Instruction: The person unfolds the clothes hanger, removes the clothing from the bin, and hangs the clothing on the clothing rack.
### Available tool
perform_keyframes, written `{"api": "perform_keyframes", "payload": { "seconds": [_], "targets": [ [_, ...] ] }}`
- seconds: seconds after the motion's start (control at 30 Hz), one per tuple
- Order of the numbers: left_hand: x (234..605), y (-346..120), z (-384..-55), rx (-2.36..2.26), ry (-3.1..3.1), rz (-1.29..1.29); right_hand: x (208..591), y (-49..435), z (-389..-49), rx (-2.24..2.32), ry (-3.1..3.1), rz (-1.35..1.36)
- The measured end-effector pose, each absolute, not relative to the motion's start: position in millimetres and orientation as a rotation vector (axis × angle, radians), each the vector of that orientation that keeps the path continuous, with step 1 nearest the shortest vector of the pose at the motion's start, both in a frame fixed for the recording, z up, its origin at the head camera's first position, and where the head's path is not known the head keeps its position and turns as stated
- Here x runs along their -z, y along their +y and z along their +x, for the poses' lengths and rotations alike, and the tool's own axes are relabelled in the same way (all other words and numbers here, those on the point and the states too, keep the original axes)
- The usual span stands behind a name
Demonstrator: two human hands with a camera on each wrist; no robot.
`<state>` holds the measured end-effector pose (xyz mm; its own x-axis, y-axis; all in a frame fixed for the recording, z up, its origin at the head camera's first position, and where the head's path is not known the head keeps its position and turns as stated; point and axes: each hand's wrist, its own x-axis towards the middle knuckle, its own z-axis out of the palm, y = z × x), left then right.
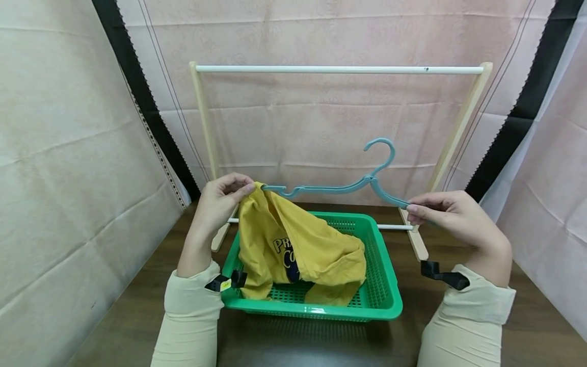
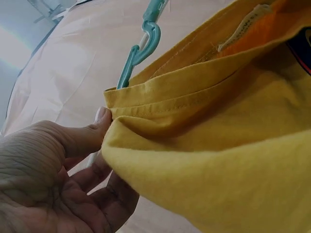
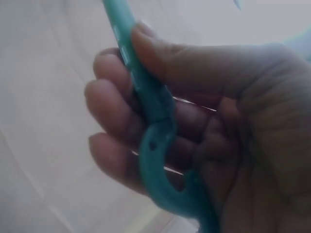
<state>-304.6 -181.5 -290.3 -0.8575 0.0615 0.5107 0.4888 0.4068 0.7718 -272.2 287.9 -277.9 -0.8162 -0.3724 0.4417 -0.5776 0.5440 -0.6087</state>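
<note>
A light-blue clothes hanger (image 1: 339, 189) is held up slantwise, its hook upward. My right hand (image 1: 451, 214) grips the hanger's right end, thumb on one side and fingers behind, as the right wrist view shows. With thumb and fingertips my left hand (image 1: 220, 206) pinches the edge of a yellow shirt (image 1: 321, 244) beside the hanger's left end. That end goes in at the shirt's opening in the left wrist view, where a label (image 2: 245, 26) shows inside. Dark lettering marks the shirt's front. Its lower part droops into a green basket (image 1: 389, 275).
Behind the basket stands a rack with a white top rail (image 1: 339, 69), cream side posts (image 1: 460, 127) and a low white bar (image 1: 394, 227). The basket rests on a dark wooden table (image 1: 293, 341). Pale cloth walls (image 1: 69, 153) enclose the sides and back.
</note>
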Motion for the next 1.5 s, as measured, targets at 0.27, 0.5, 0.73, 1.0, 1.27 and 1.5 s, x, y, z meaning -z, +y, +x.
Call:
{"api": "perform_keyframes", "payload": {
  "seconds": [0.27,0.5,0.73,1.0,1.27,1.5],
  "targets": [
    [289,-169,-302,1.498,-2.284,-0.504,275,270,-281,-1.077,-2.518,0.891],
    [289,-160,-300,1.341,-2.343,-0.597,274,256,-284,-1.043,-2.520,0.902],
    [287,-165,-296,1.260,-2.436,-0.685,273,256,-282,-0.984,-2.469,0.894],
    [287,-162,-292,1.164,-2.412,-0.667,275,255,-282,-0.961,-2.434,0.899],
    [285,-152,-292,1.162,-2.315,-0.657,274,251,-283,-0.951,-2.437,0.905],
    [287,-146,-291,1.231,-2.206,-0.645,271,245,-280,-0.950,-2.419,0.901]
  ]
}}
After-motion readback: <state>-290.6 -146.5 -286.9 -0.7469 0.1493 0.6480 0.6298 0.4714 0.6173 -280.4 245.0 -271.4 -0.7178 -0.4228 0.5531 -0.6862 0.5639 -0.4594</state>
